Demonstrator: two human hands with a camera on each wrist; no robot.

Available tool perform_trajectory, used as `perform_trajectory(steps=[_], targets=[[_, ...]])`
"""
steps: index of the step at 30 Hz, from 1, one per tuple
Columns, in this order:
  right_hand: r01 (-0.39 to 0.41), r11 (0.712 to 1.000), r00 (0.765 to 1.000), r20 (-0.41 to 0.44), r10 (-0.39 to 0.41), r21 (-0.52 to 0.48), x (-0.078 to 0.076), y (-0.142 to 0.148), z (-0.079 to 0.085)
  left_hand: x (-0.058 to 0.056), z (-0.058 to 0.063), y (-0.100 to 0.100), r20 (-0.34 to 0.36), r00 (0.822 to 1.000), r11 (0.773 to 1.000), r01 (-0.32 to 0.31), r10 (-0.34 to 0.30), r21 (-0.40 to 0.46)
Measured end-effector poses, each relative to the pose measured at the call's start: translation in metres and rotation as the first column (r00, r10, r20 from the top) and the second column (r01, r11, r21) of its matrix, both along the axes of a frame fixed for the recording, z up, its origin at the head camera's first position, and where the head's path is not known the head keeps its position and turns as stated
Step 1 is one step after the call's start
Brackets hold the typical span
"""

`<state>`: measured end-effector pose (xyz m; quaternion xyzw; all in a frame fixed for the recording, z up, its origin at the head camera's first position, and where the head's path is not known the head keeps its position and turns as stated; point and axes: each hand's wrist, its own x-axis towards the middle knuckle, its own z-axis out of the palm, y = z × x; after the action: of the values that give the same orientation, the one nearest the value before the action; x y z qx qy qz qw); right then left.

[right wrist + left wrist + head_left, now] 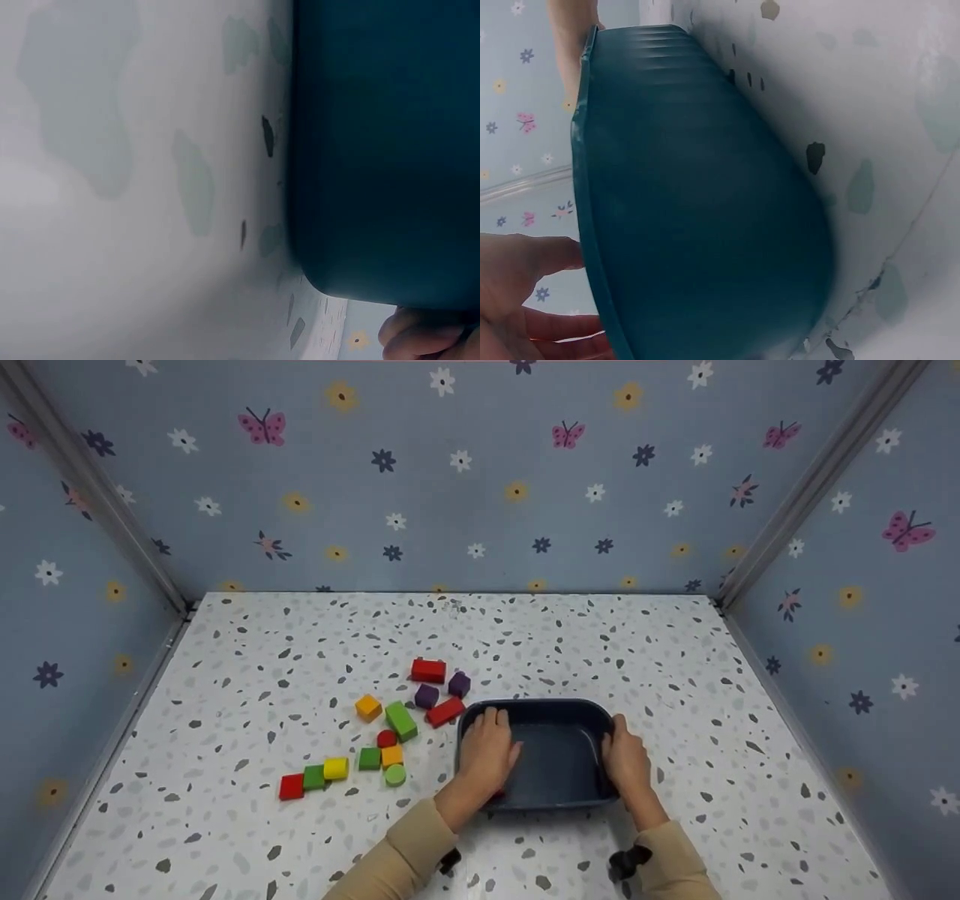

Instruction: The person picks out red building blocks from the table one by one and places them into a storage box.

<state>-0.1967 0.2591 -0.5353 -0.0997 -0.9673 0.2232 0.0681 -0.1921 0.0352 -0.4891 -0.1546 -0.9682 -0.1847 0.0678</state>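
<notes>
A dark blue rectangular basin [559,765] with rounded corners sits on the speckled table. My left hand [486,750] grips its left wall, with the thumb over the inside. The right rim is held by my right hand [628,757], its thumb inside and its fingers along the outer side. From the left wrist, the basin's outer wall [697,187] fills the middle, and fingers [562,326] meet its rim. Right-hand fingers [424,337] show at the basin's corner in the right wrist view. A bit of red [499,793] shows inside the basin beside my left wrist.
Left of the basin lie several toy blocks: a red block [446,711] close by its corner, purple blocks [427,696], a long green block [401,721], an orange cube [368,707], a yellow cylinder [336,769] and others. Flower-patterned walls [480,510] enclose the table's back and sides.
</notes>
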Motion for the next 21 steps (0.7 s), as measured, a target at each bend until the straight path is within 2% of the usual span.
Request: perform_trajectory(steps=[3,9,17,21], targets=[[0.002,1.0,1.0,-0.005,-0.002,0.002,0.0,0.0,0.0,0.001,0.003,-0.002,-0.013,1.0,1.0,0.003,-0.003,0.016],[-0.002,1.0,1.0,-0.027,0.002,0.012,0.0,-0.001,0.0,0.004,0.006,-0.01,-0.108,0.994,0.999,0.007,-0.001,0.053],[0.011,1.0,1.0,0.023,-0.011,0.003,0.0,0.001,0.0,0.009,0.01,-0.021,-0.106,0.994,0.993,-0.007,0.02,0.119],[0.01,1.0,0.999,0.032,-0.009,-0.014,0.0,0.0,0.001,0.011,0.009,-0.029,-0.163,0.986,0.99,-0.006,0.029,0.138]])
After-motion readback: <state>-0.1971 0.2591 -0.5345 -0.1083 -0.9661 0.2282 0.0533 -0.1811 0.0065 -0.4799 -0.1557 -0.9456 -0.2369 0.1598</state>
